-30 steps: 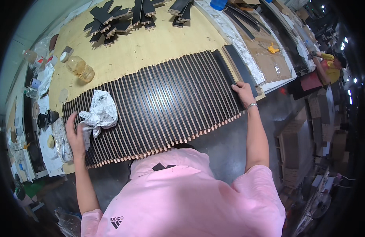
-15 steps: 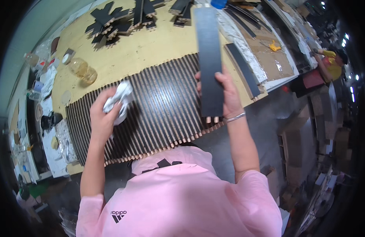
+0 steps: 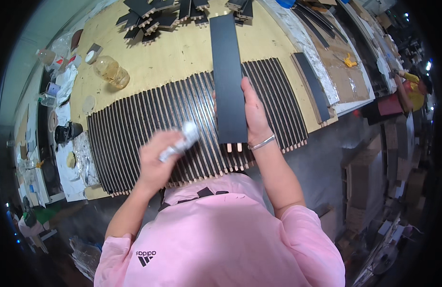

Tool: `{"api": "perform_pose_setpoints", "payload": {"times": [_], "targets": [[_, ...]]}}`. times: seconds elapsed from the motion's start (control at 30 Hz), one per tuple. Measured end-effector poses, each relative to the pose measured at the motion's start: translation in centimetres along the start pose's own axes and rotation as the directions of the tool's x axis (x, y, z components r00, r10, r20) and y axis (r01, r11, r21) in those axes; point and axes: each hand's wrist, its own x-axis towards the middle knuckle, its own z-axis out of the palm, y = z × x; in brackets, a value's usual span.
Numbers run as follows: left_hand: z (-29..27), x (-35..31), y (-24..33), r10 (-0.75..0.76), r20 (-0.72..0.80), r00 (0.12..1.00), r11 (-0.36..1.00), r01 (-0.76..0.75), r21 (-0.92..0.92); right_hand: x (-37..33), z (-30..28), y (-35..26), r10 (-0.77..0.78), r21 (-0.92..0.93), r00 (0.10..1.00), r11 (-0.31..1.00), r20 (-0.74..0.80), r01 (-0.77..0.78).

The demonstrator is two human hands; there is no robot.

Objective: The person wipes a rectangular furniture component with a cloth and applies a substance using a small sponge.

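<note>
My right hand (image 3: 257, 115) grips a long black wooden board (image 3: 229, 86) by its right edge, with fingertips showing at the left edge. The board stands lengthwise above the table, and two pale dowels stick out of its near end. Bunched in my left hand (image 3: 156, 155) is a white cloth (image 3: 184, 139), smeared by motion, just left of the board's near end and apart from it. Beneath both hands lies a wide row of black boards (image 3: 130, 138), packed side by side on edge, with pale dowels along their near ends.
Loose black boards (image 3: 149, 21) are piled at the far side of the yellowish table (image 3: 163, 52). A bottle of amber liquid (image 3: 111, 71) stands left, near a black cup (image 3: 68, 132). A single board (image 3: 312, 86) lies at right. A co-worker (image 3: 407, 91) stands far right.
My left hand has swung right with the cloth, closer to the held board. The right hand has brought the board leftward over the row. The whole view has shifted slightly.
</note>
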Motion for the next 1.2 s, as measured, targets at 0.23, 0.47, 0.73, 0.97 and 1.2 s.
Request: {"api": "perform_pose_setpoints", "payload": {"times": [0.23, 0.47, 0.73, 0.97, 1.2], "targets": [[1.3, 5.9, 1.0, 0.304, 0.188, 0.934, 0.867, -0.353, 0.351, -1.3, 1.9, 5.9, 0.002, -0.311, 0.997, 0.95, -0.073, -0.024], [-7.7, 12.0, -9.4, -0.251, -0.261, 0.932, 0.944, 0.295, 0.146, -6.7, 1.5, 6.8, 0.378, -0.282, 0.924, 0.893, 0.053, -0.35], [-1.4, 5.7, 0.5, 0.22, -0.285, 0.933, 0.957, -0.149, 0.249, -5.4, -0.6, 5.9, 0.333, -0.161, 0.942, 0.932, 0.034, -0.324], [-2.9, 8.8, -1.4, 0.313, -0.106, 0.944, 0.863, -0.236, 0.446, -5.9, -0.8, 4.3, 0.325, -0.401, 0.934, 0.883, 0.149, -0.243], [-6.0, 7.9, -4.3, -0.171, -0.432, 0.886, 0.984, 0.134, -0.116, -8.1, -2.4, 4.7, 0.268, -0.337, 0.941, 0.922, 0.204, -0.19]]}}
